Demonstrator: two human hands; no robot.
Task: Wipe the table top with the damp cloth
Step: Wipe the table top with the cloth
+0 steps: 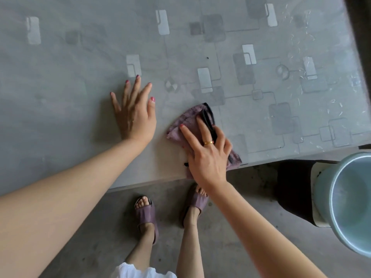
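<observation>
A grey table top (80,63) with a pattern of squares and lines fills the upper part of the view. A mauve cloth with black trim (190,118) lies near the table's front edge. My right hand (206,155) presses flat on the cloth with straight fingers, and one edge of the cloth hangs over the table edge under my palm. My left hand (134,113) rests flat on the bare table to the left of the cloth, fingers spread.
A pale blue bucket (349,199) stands at the right, below the table's front corner, on a dark stool (293,189). White streaks and flecks (301,47) mark the table's right part. My sandalled feet (146,215) stand on the concrete floor.
</observation>
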